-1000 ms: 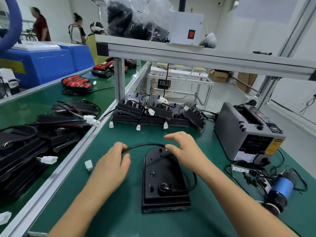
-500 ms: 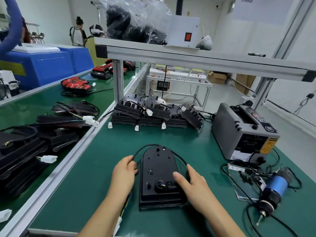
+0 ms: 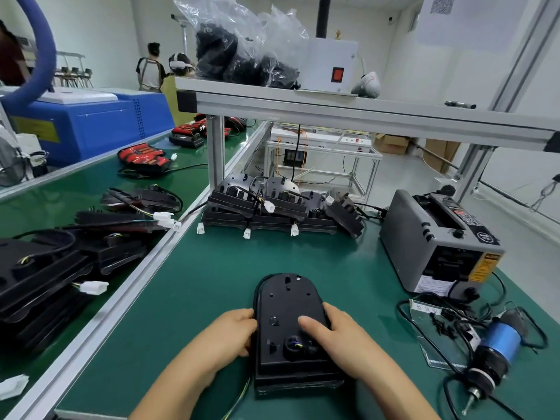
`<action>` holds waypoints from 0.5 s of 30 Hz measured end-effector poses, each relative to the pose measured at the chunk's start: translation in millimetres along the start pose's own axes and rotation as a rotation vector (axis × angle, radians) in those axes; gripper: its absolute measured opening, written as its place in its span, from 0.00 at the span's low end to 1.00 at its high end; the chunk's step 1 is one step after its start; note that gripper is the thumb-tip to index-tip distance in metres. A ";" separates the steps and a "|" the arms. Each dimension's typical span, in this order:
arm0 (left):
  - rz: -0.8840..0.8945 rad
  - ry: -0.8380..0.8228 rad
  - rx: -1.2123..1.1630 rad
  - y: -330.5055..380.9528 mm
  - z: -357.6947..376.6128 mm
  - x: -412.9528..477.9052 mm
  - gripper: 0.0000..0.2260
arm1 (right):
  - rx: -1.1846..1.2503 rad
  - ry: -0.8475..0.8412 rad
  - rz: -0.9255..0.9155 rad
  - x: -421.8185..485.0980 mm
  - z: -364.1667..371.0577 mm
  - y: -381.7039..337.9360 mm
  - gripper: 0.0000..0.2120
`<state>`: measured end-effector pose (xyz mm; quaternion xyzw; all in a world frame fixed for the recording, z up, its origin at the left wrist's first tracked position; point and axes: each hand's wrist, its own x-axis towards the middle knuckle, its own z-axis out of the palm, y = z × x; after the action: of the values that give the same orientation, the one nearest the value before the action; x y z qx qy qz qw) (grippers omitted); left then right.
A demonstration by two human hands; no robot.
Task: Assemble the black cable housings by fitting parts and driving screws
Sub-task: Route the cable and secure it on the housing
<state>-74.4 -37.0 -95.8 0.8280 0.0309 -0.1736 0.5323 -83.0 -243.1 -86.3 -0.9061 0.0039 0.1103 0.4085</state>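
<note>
Black domed housing point(image 3: 288, 325) flat on mat.

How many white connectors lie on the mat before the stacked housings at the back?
3: one connector at the left corner of the stacked housings, one mid-front, one further right. A fourth rests up on the stack; more may be hidden.

One wide-angle head-worn camera looks forward and down, close above the black cable housing point(image 3: 288, 301) on the green workbench point(image 3: 212, 283).
</note>
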 end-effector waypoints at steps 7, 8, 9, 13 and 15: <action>0.084 0.122 -0.368 10.4 20.3 -12.3 0.19 | 0.541 0.120 0.087 3.1 3.2 0.7 0.05; 0.062 0.124 -0.438 11.6 24.0 -11.4 0.21 | 0.642 0.145 0.100 4.5 4.1 0.2 0.06; 0.040 0.104 -0.531 13.4 27.8 -12.1 0.24 | 0.715 0.180 0.104 7.4 4.4 0.3 0.06; 0.025 0.021 -0.736 12.4 30.0 -11.0 0.27 | 0.757 0.343 0.070 18.2 0.8 -0.6 0.13; 0.003 -0.068 -0.719 11.5 25.5 -13.3 0.21 | 0.731 0.416 0.051 21.6 -2.2 -0.8 0.20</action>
<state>-90.7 -63.0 -91.0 0.5814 0.0709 -0.1784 0.7906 -61.4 -242.3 -88.7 -0.7040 0.1476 -0.0737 0.6908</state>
